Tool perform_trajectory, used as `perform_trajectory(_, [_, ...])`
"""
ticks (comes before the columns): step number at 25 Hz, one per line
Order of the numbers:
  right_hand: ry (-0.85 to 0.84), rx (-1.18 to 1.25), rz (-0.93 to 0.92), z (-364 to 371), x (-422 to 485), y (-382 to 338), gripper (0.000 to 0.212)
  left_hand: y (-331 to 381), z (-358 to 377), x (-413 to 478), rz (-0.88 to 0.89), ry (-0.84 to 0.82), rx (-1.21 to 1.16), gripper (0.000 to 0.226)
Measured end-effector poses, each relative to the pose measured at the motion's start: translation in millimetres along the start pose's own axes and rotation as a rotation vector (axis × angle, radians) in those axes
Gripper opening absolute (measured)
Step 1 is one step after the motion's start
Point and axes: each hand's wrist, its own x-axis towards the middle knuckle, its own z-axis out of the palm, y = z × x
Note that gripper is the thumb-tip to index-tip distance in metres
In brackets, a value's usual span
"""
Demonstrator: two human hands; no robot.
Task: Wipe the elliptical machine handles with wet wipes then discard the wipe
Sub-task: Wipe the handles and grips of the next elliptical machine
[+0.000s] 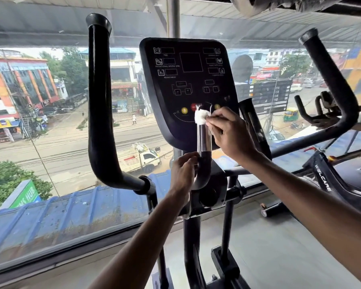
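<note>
Two forearms (133,247) reach up from the bottom edge. The left hand (182,174) curls its fingers round the lower bend of the short handle (204,142), steadying it. The right hand (230,132) pinches a bunched white wipe (200,117) between thumb and fingertips and presses it on the handle's top end, just in front of the console (188,80). The wad is small and held only by its edge — it could slip free and drop to the floor (269,247), or smear the buttons (184,110) right behind. It meets one face of the bar only, so the far side may go unwiped.
</note>
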Motion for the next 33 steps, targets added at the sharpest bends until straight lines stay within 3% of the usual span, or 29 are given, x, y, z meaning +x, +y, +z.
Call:
perform_trajectory(4, [-0.019, 0.012, 0.015, -5, -64, -27, 0.015, 0, -5, -3, 0.043, -0.063, 0.018, 0.044])
perform_trajectory(7, [-0.001, 0.028, 0.117, -1, -109, -49, 0.021, -1, -5, -2, 0.044, -0.094, 0.024, 0.036])
perform_trajectory(13, [0.11, -0.001, 0.273, 16, -72, -53, 0.021, 1, -3, 1, -0.041, -0.055, 0.003, 0.032])
perform_trajectory(16, [0.074, 0.005, 0.205, 17, -118, -65, 0.027, 8, -4, -1, -0.068, -0.041, -0.021, 0.044])
perform_trajectory(19, [0.173, 0.061, 0.308, 21, -154, -76, 0.02, 16, -3, -5, -0.107, -0.058, 0.011, 0.046])
perform_trajectory(23, [0.378, 0.143, 0.552, 34, -116, -69, 0.017, 17, -1, -6, -0.08, -0.094, 0.076, 0.042])
perform_trajectory(29, [0.4, 0.34, 0.582, 35, -120, -61, 0.014, 19, 3, -8, -0.084, -0.044, 0.168, 0.034])
perform_trajectory(33, [0.403, 0.343, 0.505, 33, -70, -39, 0.016, 20, 4, -9, -0.068, -0.03, 0.229, 0.035])
